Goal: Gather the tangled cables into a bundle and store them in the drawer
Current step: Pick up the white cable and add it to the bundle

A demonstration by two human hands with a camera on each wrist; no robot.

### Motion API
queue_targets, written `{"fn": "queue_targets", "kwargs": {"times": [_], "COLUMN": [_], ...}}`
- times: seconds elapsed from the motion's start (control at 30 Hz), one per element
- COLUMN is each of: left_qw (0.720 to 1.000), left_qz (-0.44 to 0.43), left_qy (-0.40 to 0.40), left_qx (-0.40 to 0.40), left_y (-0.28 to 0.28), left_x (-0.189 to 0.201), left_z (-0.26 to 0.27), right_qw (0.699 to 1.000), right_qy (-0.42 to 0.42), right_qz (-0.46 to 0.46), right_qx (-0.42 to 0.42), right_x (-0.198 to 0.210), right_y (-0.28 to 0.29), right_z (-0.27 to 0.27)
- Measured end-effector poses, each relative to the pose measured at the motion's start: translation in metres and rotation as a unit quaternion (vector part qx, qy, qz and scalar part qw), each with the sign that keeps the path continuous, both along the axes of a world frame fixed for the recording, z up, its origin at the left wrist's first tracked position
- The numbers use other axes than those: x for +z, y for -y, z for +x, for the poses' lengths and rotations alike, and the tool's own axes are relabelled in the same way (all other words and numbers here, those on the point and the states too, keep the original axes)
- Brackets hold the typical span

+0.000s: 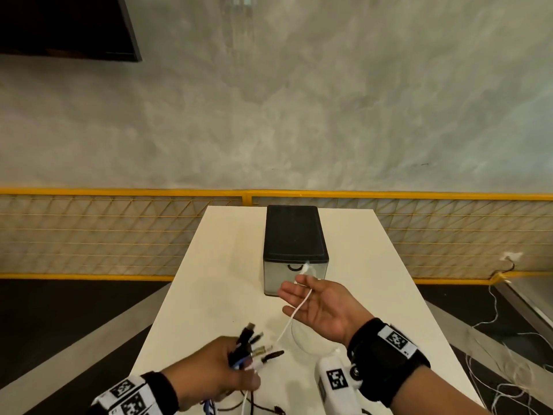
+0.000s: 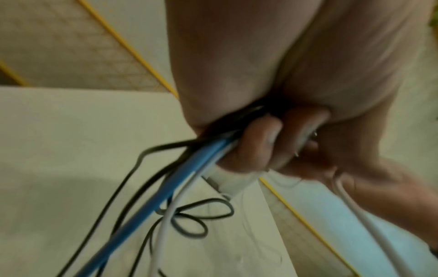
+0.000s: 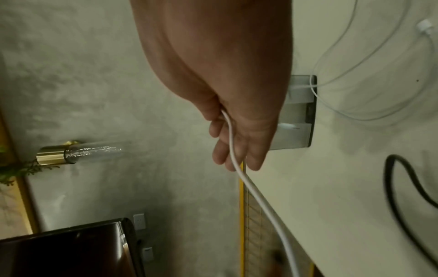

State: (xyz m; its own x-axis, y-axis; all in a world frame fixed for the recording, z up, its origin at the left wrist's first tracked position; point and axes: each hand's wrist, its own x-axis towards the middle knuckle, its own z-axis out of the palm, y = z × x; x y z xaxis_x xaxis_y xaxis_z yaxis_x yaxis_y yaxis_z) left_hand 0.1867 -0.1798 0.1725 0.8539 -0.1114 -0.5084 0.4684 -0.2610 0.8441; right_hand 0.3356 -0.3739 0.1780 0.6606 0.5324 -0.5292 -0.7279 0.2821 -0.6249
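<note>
Left hand (image 1: 209, 369) has its fingers (image 2: 255, 146) curled tight round a bunch of cables (image 2: 151, 189), black, blue and white, with the plugs (image 1: 257, 345) poking out past the knuckles and the rest trailing onto the white table (image 1: 215, 265). Right hand (image 1: 320, 307) is palm up, fingers straight and a bit spread, with a white cable (image 1: 294, 313) draped across them. Just beyond it sits the little drawer box (image 1: 294, 244), black top, clear drawer front closed.
</note>
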Motion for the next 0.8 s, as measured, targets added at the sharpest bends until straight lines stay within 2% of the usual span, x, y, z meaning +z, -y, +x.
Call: {"fn": "queue_targets", "kwargs": {"times": [0.03, 0.1, 0.17, 0.2, 0.3, 0.37, 0.43, 0.57, 0.7, 0.8], "left_qw": [0.997, 0.967, 0.942, 0.942, 0.957, 0.964, 0.963, 0.971, 0.993, 1.0], "left_qz": [-0.034, -0.12, -0.141, -0.124, -0.07, -0.081, -0.1, -0.107, -0.059, -0.024], "left_qy": [0.018, 0.07, 0.127, 0.142, 0.176, 0.166, 0.152, 0.116, 0.052, 0.017], "left_qx": [0.071, 0.213, 0.276, 0.278, 0.219, 0.19, 0.2, 0.182, 0.085, 0.003], "left_y": [-0.002, -0.001, 0.007, 0.015, 0.052, 0.074, 0.081, 0.066, 0.043, 0.027], "left_x": [0.0, 0.007, 0.017, 0.02, 0.025, 0.024, 0.021, 0.013, -0.001, -0.005], "left_z": [0.003, 0.014, 0.03, 0.037, 0.049, 0.051, 0.051, 0.047, 0.023, 0.006], "right_qw": [1.0, 1.0, 0.999, 0.999, 0.999, 1.0, 1.0, 0.999, 1.0, 0.999], "right_qy": [0.007, 0.021, 0.029, 0.03, 0.024, 0.017, 0.014, -0.011, -0.018, -0.015], "right_qz": [-0.002, -0.019, -0.037, -0.042, -0.028, -0.005, 0.002, 0.01, 0.012, 0.013], "right_qx": [-0.006, -0.005, 0.0, 0.003, 0.011, 0.004, 0.011, 0.044, -0.009, -0.03], "right_x": [-0.002, -0.005, -0.007, -0.009, -0.01, -0.009, -0.006, -0.002, 0.002, 0.007], "right_y": [0.0, 0.002, 0.002, 0.001, -0.011, -0.017, -0.016, -0.008, 0.001, 0.007], "right_z": [-0.001, -0.004, -0.009, -0.013, -0.029, -0.035, -0.037, -0.031, -0.009, 0.003]}}
